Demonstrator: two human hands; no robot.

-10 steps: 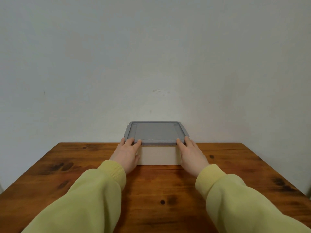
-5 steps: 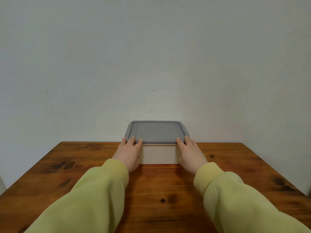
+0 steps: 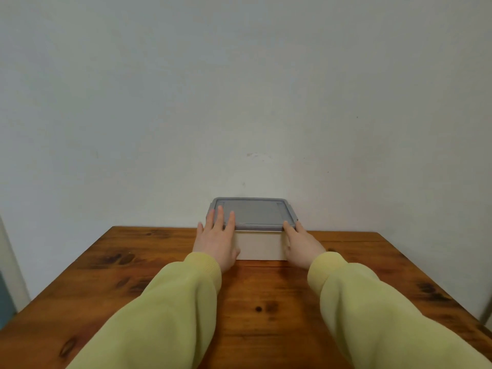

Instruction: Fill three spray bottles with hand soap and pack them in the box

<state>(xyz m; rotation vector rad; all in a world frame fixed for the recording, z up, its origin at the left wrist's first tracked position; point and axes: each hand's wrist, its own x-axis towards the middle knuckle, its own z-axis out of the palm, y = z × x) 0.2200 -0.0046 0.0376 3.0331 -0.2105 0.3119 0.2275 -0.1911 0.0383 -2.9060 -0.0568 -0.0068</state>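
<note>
Head view: hands (image 3: 217,242) flank lidded box (image 3: 259,246)

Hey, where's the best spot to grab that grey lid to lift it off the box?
Probably by the two short ends of the grey lid, one hand from each side. Its rim overhangs the white box there, giving fingers an edge to hook under. The left hand lies flat on the near left corner; the right hand touches the near right corner.
</note>
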